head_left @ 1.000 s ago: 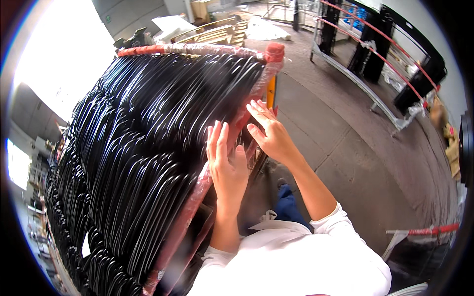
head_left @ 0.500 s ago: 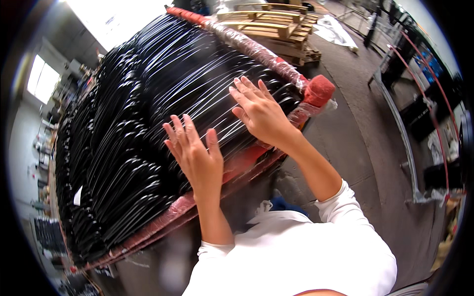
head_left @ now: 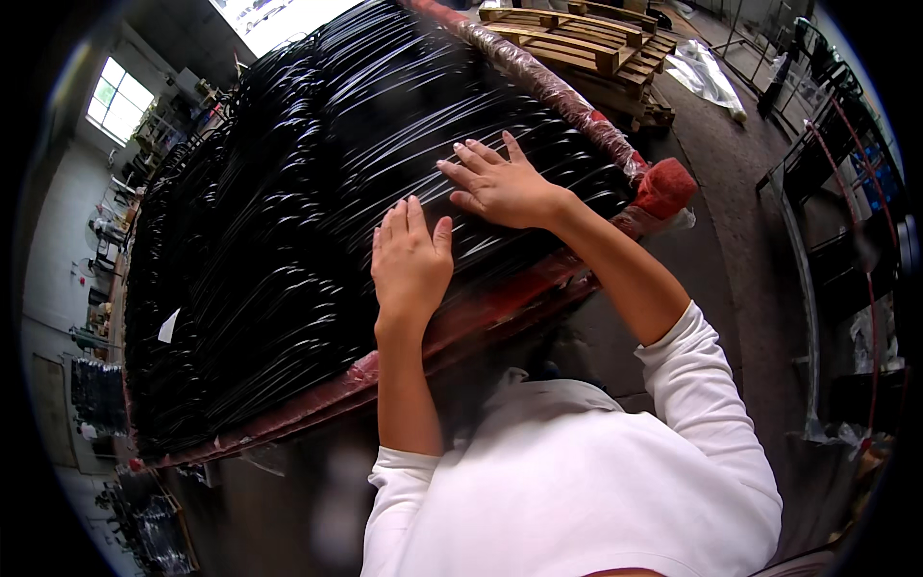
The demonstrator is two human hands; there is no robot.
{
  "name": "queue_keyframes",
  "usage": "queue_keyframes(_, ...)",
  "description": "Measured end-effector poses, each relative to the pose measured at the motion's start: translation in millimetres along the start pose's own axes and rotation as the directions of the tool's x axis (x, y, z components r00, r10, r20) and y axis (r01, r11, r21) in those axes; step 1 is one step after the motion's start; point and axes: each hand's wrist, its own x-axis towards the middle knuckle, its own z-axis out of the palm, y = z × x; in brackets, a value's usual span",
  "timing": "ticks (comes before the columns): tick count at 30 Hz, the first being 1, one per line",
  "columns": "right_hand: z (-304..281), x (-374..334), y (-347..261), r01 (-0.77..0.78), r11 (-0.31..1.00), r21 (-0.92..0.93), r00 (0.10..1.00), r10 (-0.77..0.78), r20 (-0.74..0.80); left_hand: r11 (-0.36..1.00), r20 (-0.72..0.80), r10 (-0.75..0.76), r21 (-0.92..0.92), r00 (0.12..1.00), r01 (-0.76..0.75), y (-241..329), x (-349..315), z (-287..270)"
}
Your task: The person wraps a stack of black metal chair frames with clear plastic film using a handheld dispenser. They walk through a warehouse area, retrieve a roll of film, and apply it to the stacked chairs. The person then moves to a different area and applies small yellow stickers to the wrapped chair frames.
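Observation:
A large heap of long, glossy black strands, like tubing or cable, (head_left: 288, 240) fills a frame with red padded, film-wrapped rails. My left hand (head_left: 411, 264) lies over the near part of the heap, fingers stretched out and nearly together, holding nothing. To its right and a little farther off, my right hand (head_left: 505, 188) is palm down on or just above the strands, its fingers spread. Neither hand grips anything; whether the palms press on the strands I cannot tell. A small white tag (head_left: 169, 326) rests among the strands at the left.
The near red rail (head_left: 481, 313) runs between my body and the heap, meeting the far rail (head_left: 548, 82) at a red wrapped corner (head_left: 666, 189). Wooden pallets (head_left: 586, 48) are stacked beyond. A metal rack (head_left: 803, 288) stands at the right.
My right hand has turned more to the left and reaches farther over the heap. The left hand's fingers have come closer together. The whole view has shifted, so the heap appears farther right.

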Motion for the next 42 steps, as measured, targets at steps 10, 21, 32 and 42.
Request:
queue_keyframes(10,3,0,0,0.008,1.0,0.024,1.0,-0.008,0.001,0.996,-0.074,0.095,0.006,0.993,-0.095,-9,-3,5)
queue_keyframes(21,1,-9,7,0.009,0.996,0.088,1.0,-0.011,0.025,0.995,-0.001,0.048,0.085,0.999,-0.048,-6,-4,-1)
queue_keyframes(32,0,-16,7,0.017,0.996,0.088,0.999,-0.015,-0.028,0.998,0.021,0.021,0.059,1.0,-0.022,-2,-5,-7)
queue_keyframes(42,-2,-19,7,0.053,0.99,0.134,0.996,-0.043,-0.075,0.999,-0.039,0.023,0.024,0.999,-0.022,-3,-6,-5)
